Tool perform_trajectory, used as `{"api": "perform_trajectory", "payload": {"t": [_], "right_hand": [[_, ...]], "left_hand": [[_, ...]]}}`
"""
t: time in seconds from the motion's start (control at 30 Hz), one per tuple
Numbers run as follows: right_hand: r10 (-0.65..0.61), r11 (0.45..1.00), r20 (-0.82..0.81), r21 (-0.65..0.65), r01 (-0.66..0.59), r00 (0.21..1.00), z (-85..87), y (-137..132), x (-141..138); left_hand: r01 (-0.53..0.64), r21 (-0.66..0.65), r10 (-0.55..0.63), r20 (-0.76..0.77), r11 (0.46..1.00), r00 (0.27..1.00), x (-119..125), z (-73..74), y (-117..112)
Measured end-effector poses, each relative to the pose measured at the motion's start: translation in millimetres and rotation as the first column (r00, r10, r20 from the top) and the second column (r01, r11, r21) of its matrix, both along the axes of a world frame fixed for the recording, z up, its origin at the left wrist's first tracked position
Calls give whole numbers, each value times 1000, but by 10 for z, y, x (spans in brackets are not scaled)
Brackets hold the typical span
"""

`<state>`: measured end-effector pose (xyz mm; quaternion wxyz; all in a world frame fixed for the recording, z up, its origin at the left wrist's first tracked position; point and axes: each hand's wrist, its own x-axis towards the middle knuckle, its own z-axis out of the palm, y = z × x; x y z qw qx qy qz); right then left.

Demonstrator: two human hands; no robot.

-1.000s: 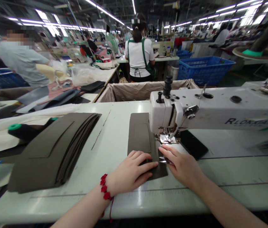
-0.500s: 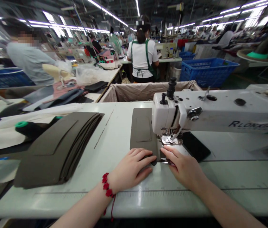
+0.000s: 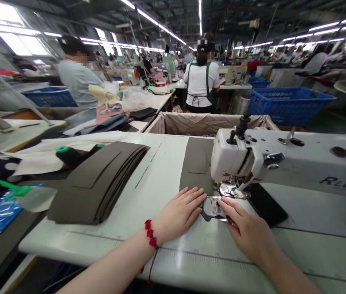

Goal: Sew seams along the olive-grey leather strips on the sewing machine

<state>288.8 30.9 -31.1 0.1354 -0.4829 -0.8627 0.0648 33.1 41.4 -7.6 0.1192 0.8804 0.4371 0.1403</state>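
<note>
My left hand (image 3: 179, 214), a red bracelet at its wrist, lies flat with fingers stretched over the near end of a dark grey-brown panel (image 3: 195, 175). The panel has a smaller rectangular patch on it and runs beside and partly behind the head of a white sewing machine (image 3: 228, 157). By the presser foot, my right hand (image 3: 248, 228) is curled with its fingertips at the metal plate (image 3: 213, 207). Thread snips (image 3: 222, 220) are in it, mostly hidden under the fingers, with a metal tip showing.
A stack of similar panels (image 3: 99, 183) lies at left beside a black thread cone (image 3: 71, 157). Behind the machine head rests a black phone (image 3: 267, 206). A cloth-lined bin (image 3: 185, 122) stands beyond the table. Two co-workers sit further off, near blue baskets (image 3: 289, 106).
The view has swung left, so the scene sits further right. The panel has slid back from the near edge, uncovering the metal plate. My left-hand fingers lie flatter.
</note>
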Motion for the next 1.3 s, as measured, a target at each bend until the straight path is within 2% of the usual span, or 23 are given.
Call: {"api": "perform_trajectory", "payload": {"t": [0.67, 0.97, 1.23, 1.3], "right_hand": [[5, 1000, -11, 20, -5, 1000, -75, 16, 10], [3, 1000, -31, 27, -3, 1000, 16, -17, -26], [-25, 999, -22, 40, 25, 999, 4, -30, -57], [-31, 999, -21, 39, 32, 999, 5, -28, -62]], "left_hand": [[-37, 32, 36, 8, 999, 999, -5, -22, 17], [-59, 19, 58, 8, 998, 998, -8, -26, 19], [-56, 73, 56, 9, 996, 998, -19, -127, 28], [-85, 104, 85, 1, 991, 996, -10, -129, 28]]}}
